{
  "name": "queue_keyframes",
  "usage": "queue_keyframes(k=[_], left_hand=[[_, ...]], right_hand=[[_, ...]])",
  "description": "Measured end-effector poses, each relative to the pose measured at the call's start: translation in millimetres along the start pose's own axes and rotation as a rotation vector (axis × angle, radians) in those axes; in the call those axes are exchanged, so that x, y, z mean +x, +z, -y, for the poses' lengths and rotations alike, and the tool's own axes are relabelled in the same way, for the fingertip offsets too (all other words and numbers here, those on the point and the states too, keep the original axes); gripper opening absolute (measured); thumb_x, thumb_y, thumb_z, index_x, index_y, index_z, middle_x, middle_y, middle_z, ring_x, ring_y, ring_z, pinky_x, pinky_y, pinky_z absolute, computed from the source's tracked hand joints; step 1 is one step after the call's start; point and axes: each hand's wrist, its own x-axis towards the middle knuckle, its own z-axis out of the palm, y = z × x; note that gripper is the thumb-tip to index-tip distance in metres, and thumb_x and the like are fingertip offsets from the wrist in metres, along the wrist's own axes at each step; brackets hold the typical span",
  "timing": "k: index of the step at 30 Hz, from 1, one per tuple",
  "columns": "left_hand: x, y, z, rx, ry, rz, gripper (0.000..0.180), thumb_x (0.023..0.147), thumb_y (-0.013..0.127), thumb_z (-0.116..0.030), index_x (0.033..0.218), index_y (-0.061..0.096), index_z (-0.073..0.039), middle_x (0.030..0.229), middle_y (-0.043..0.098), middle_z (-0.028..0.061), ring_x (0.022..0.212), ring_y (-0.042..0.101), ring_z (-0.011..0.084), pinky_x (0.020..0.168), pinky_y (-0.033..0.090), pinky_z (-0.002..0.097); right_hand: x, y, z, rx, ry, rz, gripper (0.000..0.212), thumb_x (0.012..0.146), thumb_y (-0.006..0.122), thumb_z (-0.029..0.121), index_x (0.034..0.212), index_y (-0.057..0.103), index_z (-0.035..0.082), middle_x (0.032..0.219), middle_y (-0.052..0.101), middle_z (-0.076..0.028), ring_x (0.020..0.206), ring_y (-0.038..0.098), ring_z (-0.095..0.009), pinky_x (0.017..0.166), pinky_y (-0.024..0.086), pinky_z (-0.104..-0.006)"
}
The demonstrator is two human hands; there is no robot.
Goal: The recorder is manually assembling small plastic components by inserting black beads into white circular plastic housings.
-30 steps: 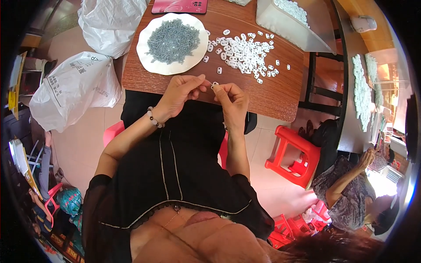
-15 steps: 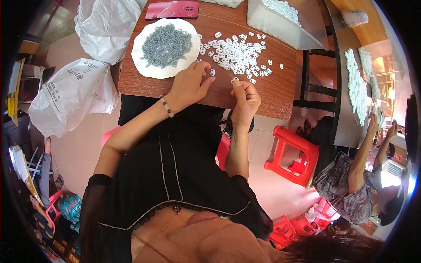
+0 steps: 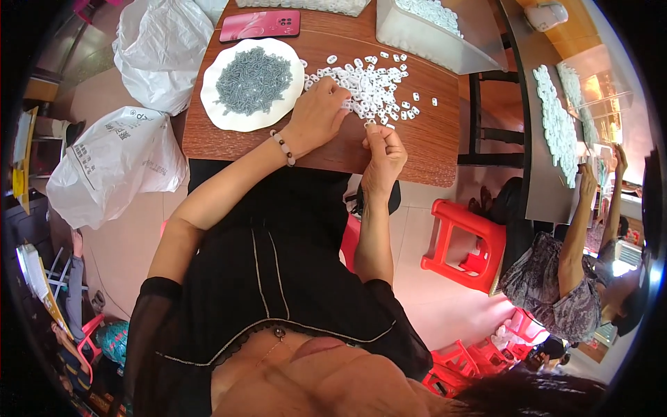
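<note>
Small white oval two-hole pieces [image 3: 375,89] lie in a loose pile on the brown wooden table. My left hand [image 3: 318,117], with a beaded bracelet on its wrist, reaches to the pile's near left edge. Its fingers are curled together, with a white piece at the fingertips. Just to the right, my right hand [image 3: 383,154] pinches another small white two-hole piece [image 3: 370,123] between thumb and forefinger, close over the table's near side. Left of the pile, a white scalloped plate [image 3: 215,117] holds a heap of small grey pins [image 3: 253,80].
Behind the plate lies a pink phone [image 3: 258,26]. A translucent bin [image 3: 431,43] of white pieces stands at the back right. White sacks [image 3: 118,163] are on the floor at left, a red stool [image 3: 464,243] at right. Another person [image 3: 556,285] works at a side table.
My left hand has moved right and away from me to the pile, and its fingers have drawn together. My right hand still pinches its piece. The view has shifted slightly.
</note>
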Motion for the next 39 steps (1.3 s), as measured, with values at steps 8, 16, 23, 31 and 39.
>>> queue_keyframes(k=[8, 16, 23, 31, 39], left_hand=[[2.5, -2.4, 8.8, -0.034, 0.002, 0.013, 0.013, 0.083, 0.064, -0.013, 0.094, 0.063, -0.007, 0.083, 0.057, 0.0084, 0.076, 0.058, 0.0275, 0.066, 0.047, 0.0359], [-13.1, -34.7, -1.6, -0.718, -0.536, 0.243, 0.023, 0.091, 0.063, -0.022, 0.1, 0.064, -0.001, 0.084, 0.068, 0.0054, 0.068, 0.057, 0.0074, 0.06, 0.045, 0.0214], [-30.5, -47.1, -9.7, -1.264, -0.903, 0.283, 0.021, 0.09, 0.064, -0.019, 0.103, 0.065, -0.002, 0.09, 0.068, 0.0049, 0.076, 0.059, 0.0057, 0.066, 0.048, 0.0184], [-44.1, -42.1, -10.0, -1.372, -0.855, 0.316, 0.031, 0.085, 0.07, -0.015, 0.11, 0.063, 0.003, 0.094, 0.068, 0.0059, 0.081, 0.062, 0.0086, 0.074, 0.052, 0.0208], [-50.9, -49.8, -10.9, -1.352, -0.871, 0.372, 0.03, 0.084, 0.071, -0.016, 0.108, 0.066, 0.0, 0.096, 0.068, 0.0047, 0.082, 0.063, 0.0091, 0.073, 0.052, 0.0206]], right_hand=[[0.1, -0.2, -2.5, 0.009, 0.007, 0.023, 0.01, 0.088, 0.063, 0.007, 0.081, 0.065, 0.0, 0.069, 0.056, 0.001, 0.064, 0.047, -0.005, 0.061, 0.035, -0.0186], [-2.1, 1.6, -2.4, -0.028, -0.005, 0.049, 0.013, 0.09, 0.062, 0.01, 0.081, 0.062, 0.0, 0.069, 0.057, 0.002, 0.063, 0.048, -0.003, 0.06, 0.036, -0.017], [-11.5, 9.7, 2.0, 0.044, 0.069, 0.11, 0.01, 0.089, 0.061, 0.009, 0.084, 0.063, 0.0, 0.072, 0.056, 0.0, 0.066, 0.047, -0.005, 0.063, 0.035, -0.0183], [-16.9, 18.8, 3.0, 0.094, 0.093, 0.17, 0.01, 0.091, 0.059, 0.008, 0.086, 0.061, 0.0, 0.076, 0.06, -0.003, 0.071, 0.054, -0.008, 0.069, 0.042, -0.0199], [-19.1, 22.5, -1.3, 0.155, 0.129, 0.243, 0.01, 0.092, 0.059, 0.009, 0.09, 0.061, -0.001, 0.078, 0.064, -0.004, 0.071, 0.058, -0.008, 0.068, 0.046, -0.0207]])
